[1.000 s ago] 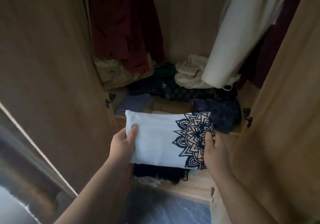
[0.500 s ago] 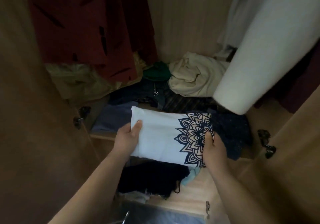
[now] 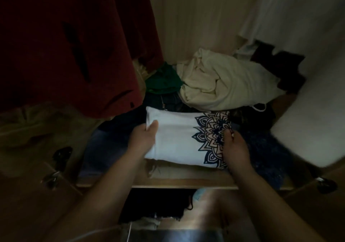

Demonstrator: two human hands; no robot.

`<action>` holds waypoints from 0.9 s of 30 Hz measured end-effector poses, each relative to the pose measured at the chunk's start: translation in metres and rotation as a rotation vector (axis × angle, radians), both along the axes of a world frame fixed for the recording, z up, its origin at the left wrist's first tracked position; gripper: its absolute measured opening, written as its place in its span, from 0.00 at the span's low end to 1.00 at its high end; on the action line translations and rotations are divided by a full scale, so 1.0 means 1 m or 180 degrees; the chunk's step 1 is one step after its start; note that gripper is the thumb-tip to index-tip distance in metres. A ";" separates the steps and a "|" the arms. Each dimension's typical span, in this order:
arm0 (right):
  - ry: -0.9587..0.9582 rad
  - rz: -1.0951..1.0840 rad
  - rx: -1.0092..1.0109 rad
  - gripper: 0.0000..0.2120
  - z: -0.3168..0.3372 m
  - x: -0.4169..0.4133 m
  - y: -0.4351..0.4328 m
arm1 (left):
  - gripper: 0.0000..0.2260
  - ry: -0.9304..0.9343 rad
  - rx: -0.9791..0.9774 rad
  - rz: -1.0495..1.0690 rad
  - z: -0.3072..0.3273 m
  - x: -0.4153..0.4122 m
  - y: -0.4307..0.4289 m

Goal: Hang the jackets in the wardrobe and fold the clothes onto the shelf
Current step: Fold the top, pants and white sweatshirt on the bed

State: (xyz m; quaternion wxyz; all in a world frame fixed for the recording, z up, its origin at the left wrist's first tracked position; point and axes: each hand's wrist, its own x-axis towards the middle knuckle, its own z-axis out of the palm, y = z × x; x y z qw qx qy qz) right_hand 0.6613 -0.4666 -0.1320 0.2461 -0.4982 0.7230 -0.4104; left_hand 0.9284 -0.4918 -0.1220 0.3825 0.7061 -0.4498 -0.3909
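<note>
The wardrobe shelf (image 3: 186, 186) is crowded. The folded shirt (image 3: 179, 139) has moved in over it — almost down. Left hand (image 3: 143, 141) and right hand (image 3: 234, 148) still grip its ends.

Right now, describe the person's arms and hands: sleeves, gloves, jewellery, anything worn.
Both forearms are bare up to the bottom edge of the picture; no sleeves or cuffs show. The left hand wears no glove, and no ring or watch can be seen on it. The right hand is also ungloved. A small pale spot near its fingers could be a ring or a nail; the dim, blurred picture leaves that unclear.
</note>
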 end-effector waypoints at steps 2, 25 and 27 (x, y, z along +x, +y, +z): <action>0.0344 0.0009 0.0287 0.19 -0.025 0.003 -0.004 | 0.22 -0.0297 0.0248 -0.0047 -0.027 -0.006 -0.007; 0.2747 0.1355 -0.0568 0.26 -0.034 0.024 -0.005 | 0.29 -0.3130 -0.1126 -0.1745 -0.047 -0.052 0.013; 0.2784 0.1371 -0.0323 0.28 -0.057 0.027 0.005 | 0.29 -0.3141 -0.1045 -0.1730 -0.068 -0.050 0.018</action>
